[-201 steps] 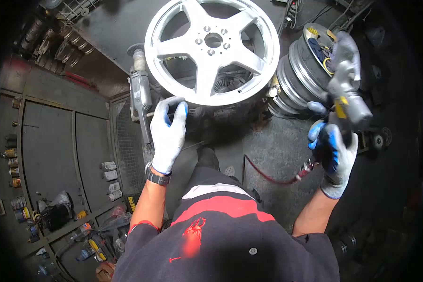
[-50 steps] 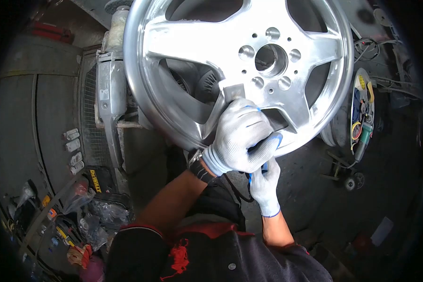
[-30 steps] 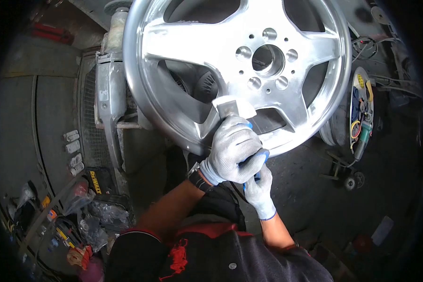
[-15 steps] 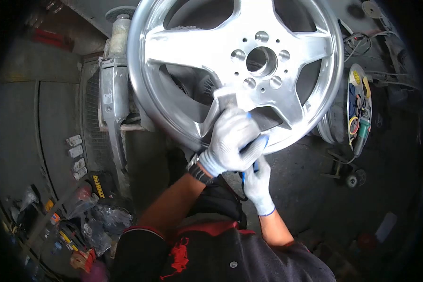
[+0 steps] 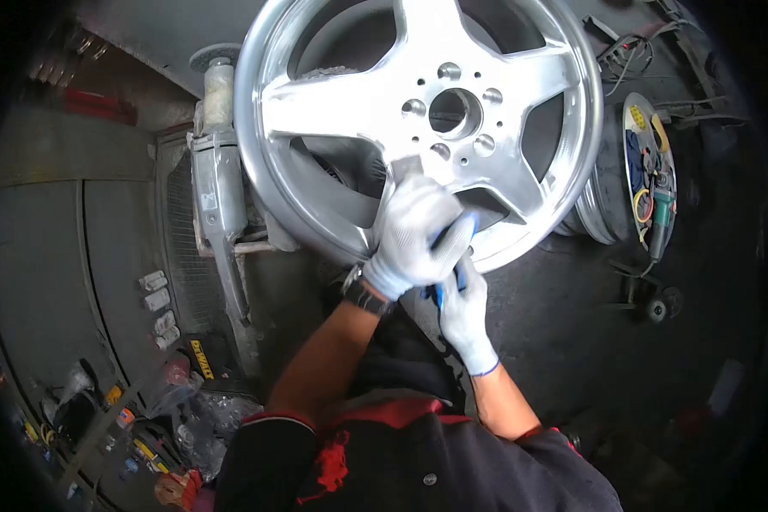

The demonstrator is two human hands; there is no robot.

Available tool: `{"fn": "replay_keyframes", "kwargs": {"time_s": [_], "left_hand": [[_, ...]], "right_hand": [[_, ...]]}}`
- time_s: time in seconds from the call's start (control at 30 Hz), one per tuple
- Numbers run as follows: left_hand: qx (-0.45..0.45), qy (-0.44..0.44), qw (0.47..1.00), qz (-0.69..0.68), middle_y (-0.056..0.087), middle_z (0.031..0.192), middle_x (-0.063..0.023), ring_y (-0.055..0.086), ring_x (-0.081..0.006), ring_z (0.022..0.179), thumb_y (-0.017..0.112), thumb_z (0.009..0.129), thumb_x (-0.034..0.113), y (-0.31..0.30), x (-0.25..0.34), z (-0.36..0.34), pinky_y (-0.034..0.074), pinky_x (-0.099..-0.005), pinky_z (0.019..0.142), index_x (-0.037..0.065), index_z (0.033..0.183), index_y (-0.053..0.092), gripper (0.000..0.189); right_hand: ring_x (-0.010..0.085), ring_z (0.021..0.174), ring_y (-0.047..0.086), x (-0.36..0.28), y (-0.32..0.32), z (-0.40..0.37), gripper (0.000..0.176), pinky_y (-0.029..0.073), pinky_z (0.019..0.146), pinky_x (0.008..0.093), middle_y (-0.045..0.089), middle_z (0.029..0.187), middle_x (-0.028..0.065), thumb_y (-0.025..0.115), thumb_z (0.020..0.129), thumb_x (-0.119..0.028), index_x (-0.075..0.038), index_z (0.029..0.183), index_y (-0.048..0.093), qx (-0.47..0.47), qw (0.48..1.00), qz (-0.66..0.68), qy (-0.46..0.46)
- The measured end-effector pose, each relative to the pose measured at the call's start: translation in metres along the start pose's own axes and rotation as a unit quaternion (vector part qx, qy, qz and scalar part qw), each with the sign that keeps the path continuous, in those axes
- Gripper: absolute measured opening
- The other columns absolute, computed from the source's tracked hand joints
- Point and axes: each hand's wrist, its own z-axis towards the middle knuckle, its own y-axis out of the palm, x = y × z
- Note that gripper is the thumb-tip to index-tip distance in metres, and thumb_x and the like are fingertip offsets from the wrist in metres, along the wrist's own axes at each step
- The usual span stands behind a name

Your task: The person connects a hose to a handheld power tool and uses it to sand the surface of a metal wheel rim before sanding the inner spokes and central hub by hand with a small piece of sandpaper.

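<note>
A silver five-spoke alloy wheel (image 5: pixel 316 111) stands in front of me, its hub facing up towards the camera. My left hand (image 5: pixel 420 230), in a white knit glove with a blue palm, is closed and rests on a lower spoke. From its fingers juts a flat grey piece of what looks like sandpaper (image 5: pixel 407 167), touching the spoke close to the hub. My right hand (image 5: pixel 467 322), gloved alike, is lower down at the wheel's bottom edge. Its fingers look curled on the rim there, partly hidden behind my left hand.
Left of the wheel is a grey machine (image 5: pixel 218 183) with a disc on top. A DeWalt case (image 5: pixel 203 358) and bagged clutter lie lower left. On the right, a green angle grinder (image 5: pixel 661 218) and tape rolls rest on another wheel (image 5: pixel 596 209).
My left hand has slid the grey piece along the spoke towards the hub. My right hand stays at the lower rim. The whole view has shifted slightly.
</note>
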Motion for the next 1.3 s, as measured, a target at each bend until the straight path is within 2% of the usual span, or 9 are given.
{"fn": "replay_keyframes", "kwargs": {"time_s": [0.1,0.27,0.3,0.4,0.53,0.73,0.8,0.97,1.3], "left_hand": [[-0.022,-0.013,0.999,-0.027,0.063,0.076,-0.0134,0.062,-0.0347,0.073,0.068,0.079,0.001,-0.005,0.005,-0.012,0.050,-0.0427,0.070,0.001,0.082,0.068,0.003],[-0.007,-0.009,1.000,-0.021,0.063,0.077,-0.0144,0.062,-0.0326,0.074,0.068,0.082,0.001,0.002,-0.007,0.030,0.050,-0.0402,0.068,-0.001,0.084,0.068,0.003],[0.003,-0.008,1.000,-0.023,0.062,0.071,-0.0117,0.060,-0.0333,0.068,0.071,0.084,0.009,0.005,-0.010,0.039,0.047,-0.0440,0.067,0.003,0.082,0.068,0.007],[-0.029,-0.010,0.999,-0.018,0.062,0.070,-0.0123,0.060,-0.0334,0.068,0.071,0.084,0.008,0.001,-0.012,0.038,0.047,-0.0436,0.067,0.003,0.081,0.068,0.007],[-0.028,-0.009,0.999,-0.015,0.059,0.069,-0.0131,0.059,-0.0341,0.067,0.071,0.079,0.003,-0.011,-0.001,0.004,0.048,-0.0434,0.068,0.003,0.073,0.062,0.010],[-0.045,0.009,0.999,-0.022,0.066,0.076,-0.0128,0.063,-0.0297,0.072,0.066,0.085,-0.001,-0.006,-0.009,0.034,0.051,-0.0384,0.070,0.000,0.083,0.071,0.006],[-0.026,0.002,0.999,-0.032,0.066,0.076,-0.0127,0.063,-0.0291,0.072,0.067,0.086,0.000,0.002,-0.018,0.042,0.051,-0.0380,0.069,-0.001,0.086,0.071,0.004],[-0.066,0.002,0.998,-0.010,0.065,0.076,-0.0129,0.064,-0.0288,0.072,0.065,0.083,-0.002,-0.018,-0.004,0.018,0.052,-0.0375,0.069,-0.001,0.090,0.073,0.011],[-0.053,-0.021,0.997,-0.044,0.069,0.081,-0.0144,0.067,-0.0268,0.074,0.064,0.086,-0.001,-0.005,-0.017,0.042,0.053,-0.0375,0.071,-0.002,0.091,0.073,0.010]], "right_hand": [[0.0181,0.098,0.066,-0.001,0.001,-0.012,0.034,0.052,0.090,0.0346,0.071,0.109,0.0175,0.058,0.102,-0.007,0.005,0.135,0.059,-0.023,0.993,0.072,0.089],[0.0238,0.095,0.068,-0.017,0.002,0.027,0.032,0.052,0.088,0.0374,0.070,0.111,0.0162,0.058,0.105,-0.016,0.004,0.130,0.061,0.037,0.999,-0.008,-0.018],[0.0199,0.089,0.065,-0.018,0.009,0.035,0.032,0.052,0.083,0.0347,0.069,0.108,0.0129,0.057,0.106,-0.015,0.003,0.132,0.060,0.064,0.996,0.030,-0.048],[0.0090,0.077,0.054,-0.036,0.010,0.030,0.031,0.048,0.069,0.0266,0.064,0.098,0.0057,0.055,0.108,-0.014,0.002,0.135,0.059,0.039,0.992,0.109,0.049],[0.0101,0.083,0.059,-0.017,0.019,-0.003,0.033,0.052,0.076,0.0280,0.066,0.100,0.0089,0.055,0.103,-0.004,0.002,0.135,0.058,0.016,0.998,0.055,0.017],[0.0227,0.100,0.066,-0.014,0.020,0.027,0.031,0.052,0.090,0.0353,0.068,0.113,0.0159,0.055,0.104,-0.007,0.004,0.132,0.059,0.058,0.998,0.030,-0.021],[0.0222,0.102,0.065,-0.038,0.024,0.031,0.032,0.051,0.092,0.0346,0.067,0.113,0.0158,0.055,0.104,-0.007,0.005,0.134,0.058,0.096,0.983,0.127,0.093],[0.0189,0.089,0.065,-0.022,0.030,0.008,0.032,0.053,0.084,0.0336,0.068,0.104,0.0131,0.054,0.104,-0.005,0.003,0.134,0.059,0.050,0.997,0.065,0.014],[0.0109,0.078,0.054,-0.031,0.036,0.026,0.036,0.050,0.074,0.0285,0.062,0.093,0.0058,0.054,0.105,-0.010,0.000,0.140,0.056,0.092,0.987,0.117,0.066]]}}
